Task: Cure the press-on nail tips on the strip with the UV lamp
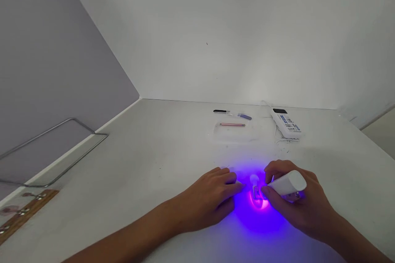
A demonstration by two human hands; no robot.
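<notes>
My right hand (305, 205) is wrapped round a white handheld UV lamp (291, 183), which is tilted with its lit end to the left. Violet light falls on the white tabletop and on a small pale object (254, 185) just left of the lamp. Its kind is hard to make out in the glow, and a pink bright rim shows at its lower edge. To the left, my left hand (214, 197) rests low over the table with its fingers curled and the fingertips close to the small object. Whatever those fingers may pinch is hidden.
Beyond my hands lie a pink pen-like stick (232, 125) on a clear tray (228, 134), a black-handled tool (221, 111) and a purple-grey file-like piece (245, 116). A white power bank (286, 124) with a cable sits right. A metal wire frame (80, 158) and wooden strip (29, 213) are left.
</notes>
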